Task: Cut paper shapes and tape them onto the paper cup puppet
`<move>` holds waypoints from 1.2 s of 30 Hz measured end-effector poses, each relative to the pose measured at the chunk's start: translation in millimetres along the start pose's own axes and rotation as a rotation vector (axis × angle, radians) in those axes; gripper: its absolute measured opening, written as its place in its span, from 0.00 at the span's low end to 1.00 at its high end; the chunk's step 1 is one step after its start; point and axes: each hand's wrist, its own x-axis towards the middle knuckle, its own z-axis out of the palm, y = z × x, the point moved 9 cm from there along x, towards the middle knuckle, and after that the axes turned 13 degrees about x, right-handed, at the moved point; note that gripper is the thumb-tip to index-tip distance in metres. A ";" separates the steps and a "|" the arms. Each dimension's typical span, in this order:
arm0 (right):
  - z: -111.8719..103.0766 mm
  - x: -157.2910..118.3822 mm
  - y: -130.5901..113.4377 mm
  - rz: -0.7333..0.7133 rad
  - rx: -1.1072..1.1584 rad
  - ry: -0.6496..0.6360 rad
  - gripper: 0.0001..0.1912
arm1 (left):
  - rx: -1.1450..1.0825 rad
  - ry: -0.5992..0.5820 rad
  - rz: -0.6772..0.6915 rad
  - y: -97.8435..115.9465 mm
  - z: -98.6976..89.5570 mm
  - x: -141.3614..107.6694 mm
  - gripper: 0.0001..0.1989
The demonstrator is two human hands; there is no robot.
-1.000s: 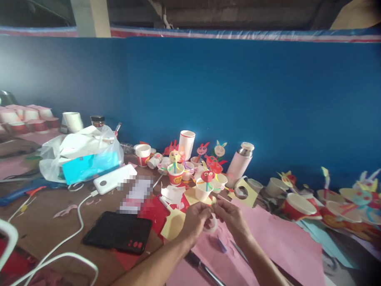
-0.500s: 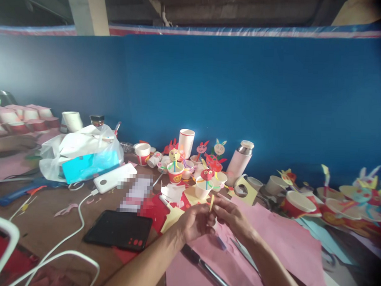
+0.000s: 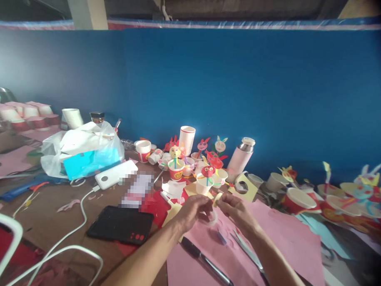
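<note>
My right hand (image 3: pixel 238 210) pinches a small pale yellow paper piece (image 3: pixel 218 199) above the pink paper sheet (image 3: pixel 202 260). Beside it, my left hand (image 3: pixel 194 210) has its fingers curled in, and what they hold, if anything, is hidden. A translucent ring (image 3: pixel 212 219), perhaps a tape roll, shows just below the left fingertips; I cannot tell whether they touch it. On the pink sheet lie a black marker (image 3: pixel 207 264), scissors (image 3: pixel 251 253) under my right forearm and a small bluish piece (image 3: pixel 221 237). Just beyond my hands stands a white paper cup (image 3: pixel 204 186) with a red paper face on a straw.
Several decorated cups (image 3: pixel 176 171) and a pink thermos (image 3: pixel 240 158) stand behind. More cups (image 3: pixel 301 200) crowd the right. To the left lie a black phone (image 3: pixel 120 225), a white power bank (image 3: pixel 116 175) with its cable, and a plastic bag (image 3: pixel 50 159). Another person's arm (image 3: pixel 4 142) shows far left.
My hands have drawn slightly apart, and the yellow piece now sits in my right fingers, turned flatter to view. The translucent ring and more of the scissors have come into sight.
</note>
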 end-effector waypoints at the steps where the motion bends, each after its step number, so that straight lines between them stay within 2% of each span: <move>1: 0.0 -0.3 -1.8 0.000 -0.032 -0.001 0.12 | 0.049 0.014 0.009 2.1 -1.2 -0.3 0.13; 6: 4.2 -1.0 -2.6 0.000 -0.168 -0.042 0.12 | 0.264 0.061 0.049 8.1 -2.3 -1.8 0.12; 11: 4.1 -4.1 5.8 0.030 -0.264 -0.078 0.11 | 0.314 0.053 0.092 9.6 0.5 -1.4 0.10; 16: 0.6 -10.4 14.7 0.081 -0.312 -0.110 0.09 | 0.396 -0.014 0.128 8.4 8.1 -1.6 0.05; 20: -3.0 -16.8 17.6 0.089 -0.313 -0.092 0.05 | 0.463 0.010 0.135 6.8 10.2 -3.9 0.01; 25: 1.2 -25.7 23.3 0.090 -0.287 -0.085 0.03 | 0.480 0.000 0.078 0.5 14.1 -6.4 0.02; 29: 0.6 -30.4 23.3 0.068 -0.338 -0.100 0.05 | 0.532 -0.034 0.088 1.6 17.5 -7.3 0.04; 32: -10.1 -34.6 22.4 0.054 -0.462 -0.086 0.08 | 0.552 -0.011 0.107 8.3 11.5 -9.2 0.04; 36: -22.6 -43.7 29.9 0.066 -0.715 -0.019 0.09 | 0.545 0.105 0.152 22.2 -10.6 -16.5 0.05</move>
